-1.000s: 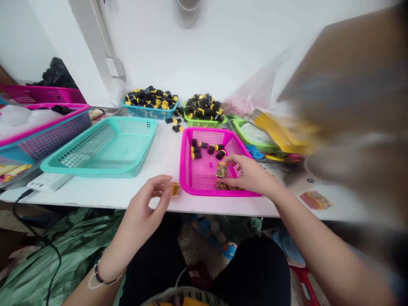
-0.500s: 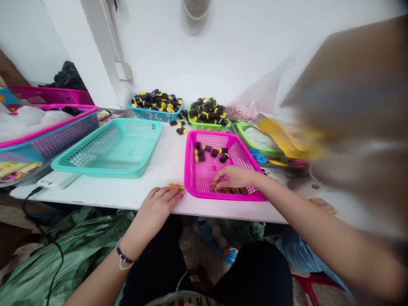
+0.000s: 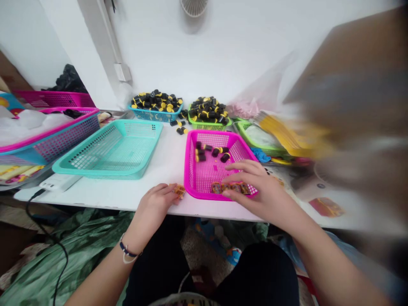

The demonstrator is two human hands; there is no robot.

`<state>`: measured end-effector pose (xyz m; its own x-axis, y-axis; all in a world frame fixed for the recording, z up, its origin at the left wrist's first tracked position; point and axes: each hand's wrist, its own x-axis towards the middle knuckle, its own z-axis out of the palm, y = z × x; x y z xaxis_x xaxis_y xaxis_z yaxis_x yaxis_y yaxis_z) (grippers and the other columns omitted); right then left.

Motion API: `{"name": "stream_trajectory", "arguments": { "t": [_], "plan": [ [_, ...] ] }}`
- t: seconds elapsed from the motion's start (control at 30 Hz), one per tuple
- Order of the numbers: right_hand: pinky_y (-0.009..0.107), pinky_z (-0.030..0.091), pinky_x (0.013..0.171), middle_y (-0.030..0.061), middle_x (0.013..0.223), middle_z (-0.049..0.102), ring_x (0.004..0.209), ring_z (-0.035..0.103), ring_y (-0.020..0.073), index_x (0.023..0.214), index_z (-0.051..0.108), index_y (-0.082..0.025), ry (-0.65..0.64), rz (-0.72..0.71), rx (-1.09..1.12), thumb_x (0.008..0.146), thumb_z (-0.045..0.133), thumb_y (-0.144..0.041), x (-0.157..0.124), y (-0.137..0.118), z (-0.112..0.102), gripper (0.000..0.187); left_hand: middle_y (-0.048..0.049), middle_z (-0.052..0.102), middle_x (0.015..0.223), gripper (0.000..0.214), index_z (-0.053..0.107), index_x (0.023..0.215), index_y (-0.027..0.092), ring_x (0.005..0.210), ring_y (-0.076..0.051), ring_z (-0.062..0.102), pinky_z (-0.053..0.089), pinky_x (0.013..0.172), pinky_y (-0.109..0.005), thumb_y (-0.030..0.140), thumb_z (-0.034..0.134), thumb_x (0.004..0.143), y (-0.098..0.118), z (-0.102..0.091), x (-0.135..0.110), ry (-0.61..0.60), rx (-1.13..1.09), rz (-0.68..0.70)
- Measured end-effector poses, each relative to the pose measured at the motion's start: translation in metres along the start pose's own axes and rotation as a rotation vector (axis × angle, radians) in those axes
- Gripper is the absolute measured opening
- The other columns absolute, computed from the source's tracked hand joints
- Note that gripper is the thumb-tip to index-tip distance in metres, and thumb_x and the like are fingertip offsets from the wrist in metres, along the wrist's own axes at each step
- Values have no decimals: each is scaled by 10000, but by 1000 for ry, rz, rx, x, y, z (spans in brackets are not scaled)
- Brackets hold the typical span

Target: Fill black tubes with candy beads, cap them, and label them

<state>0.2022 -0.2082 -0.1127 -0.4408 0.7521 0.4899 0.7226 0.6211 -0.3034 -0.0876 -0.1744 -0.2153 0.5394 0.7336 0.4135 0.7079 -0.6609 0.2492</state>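
Note:
My left hand [image 3: 156, 202] rests at the table's front edge, its fingers closed on a small orange printed piece [image 3: 180, 191] that looks like a card or packet. Just right of it stands a pink plastic basket [image 3: 188, 170]. Over the basket's near right corner is my right hand [image 3: 258, 189], fingers apart and holding nothing I can see. Beneath those fingers, several small orange-brown printed pieces [image 3: 216, 188] lie in a row along the near side of the basket. Several black-and-yellow cylinders [image 3: 200, 156] lie loose toward its back.
A turquoise basket [image 3: 140, 171] stands at left beside a white power strip [image 3: 60, 182]. Blue [image 3: 153, 114] and green [image 3: 208, 126] baskets heaped with black-and-yellow cylinders line the wall. An orange printed packet [image 3: 327, 207] lies at right, near a large blurred cardboard box [image 3: 357, 55].
My right hand has lifted back and right from the row of printed pieces, its fingers spreading and uncovering them. My left hand stays nearly in place, with more of its orange piece showing.

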Motion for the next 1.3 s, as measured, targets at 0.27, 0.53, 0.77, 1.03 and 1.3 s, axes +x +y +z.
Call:
{"name": "stream_trajectory", "arguments": {
  "t": [0.27, 0.53, 0.77, 1.03, 1.3],
  "plan": [
    [445, 512, 937, 66, 1064, 714, 1053, 647, 254, 947, 723, -248, -11, 149, -5, 910, 615, -362, -10, 22, -9, 161, -53, 763, 998, 165, 701, 1014, 213, 834, -204, 735, 610, 807, -338, 322, 625, 915, 12, -20, -15, 382, -205, -359],
    [384, 558, 813, 49, 955, 700, 863, 668, 184, 959, 676, -173, -225, 351, -71, 936, 605, -379, 79, 137, 44, 219, -31, 726, 939, 164, 753, 868, 216, 925, -168, 721, 577, 864, -252, 81, 723, 780, 51, -27, -16, 393, -893, -264],
    [328, 569, 754, 41, 1006, 678, 849, 654, 159, 991, 659, -167, -245, 569, 15, 947, 604, -327, 98, 154, 68, 175, -5, 777, 755, 237, 750, 926, 203, 689, -166, 747, 625, 691, -230, 154, 825, 706, 76, -13, -17, 451, -934, -381],
    [308, 580, 726, 61, 981, 707, 792, 684, 158, 1160, 629, -176, 70, 545, 328, 901, 652, -315, 66, 67, 20, 295, 63, 795, 884, 865, 102, 1555, 374, 798, -125, 763, 593, 817, -218, 180, 643, 908, 82, -8, -20, 342, -602, -236],
    [201, 561, 743, -25, 1028, 689, 911, 672, 116, 1155, 661, -368, 244, 273, 809, 870, 691, -220, -24, -53, 8, 322, -129, 652, 1312, 852, -266, 1503, 335, 693, -118, 734, 602, 817, -325, 126, 385, 994, 90, -8, -7, 120, -598, 59]
  ]
}}
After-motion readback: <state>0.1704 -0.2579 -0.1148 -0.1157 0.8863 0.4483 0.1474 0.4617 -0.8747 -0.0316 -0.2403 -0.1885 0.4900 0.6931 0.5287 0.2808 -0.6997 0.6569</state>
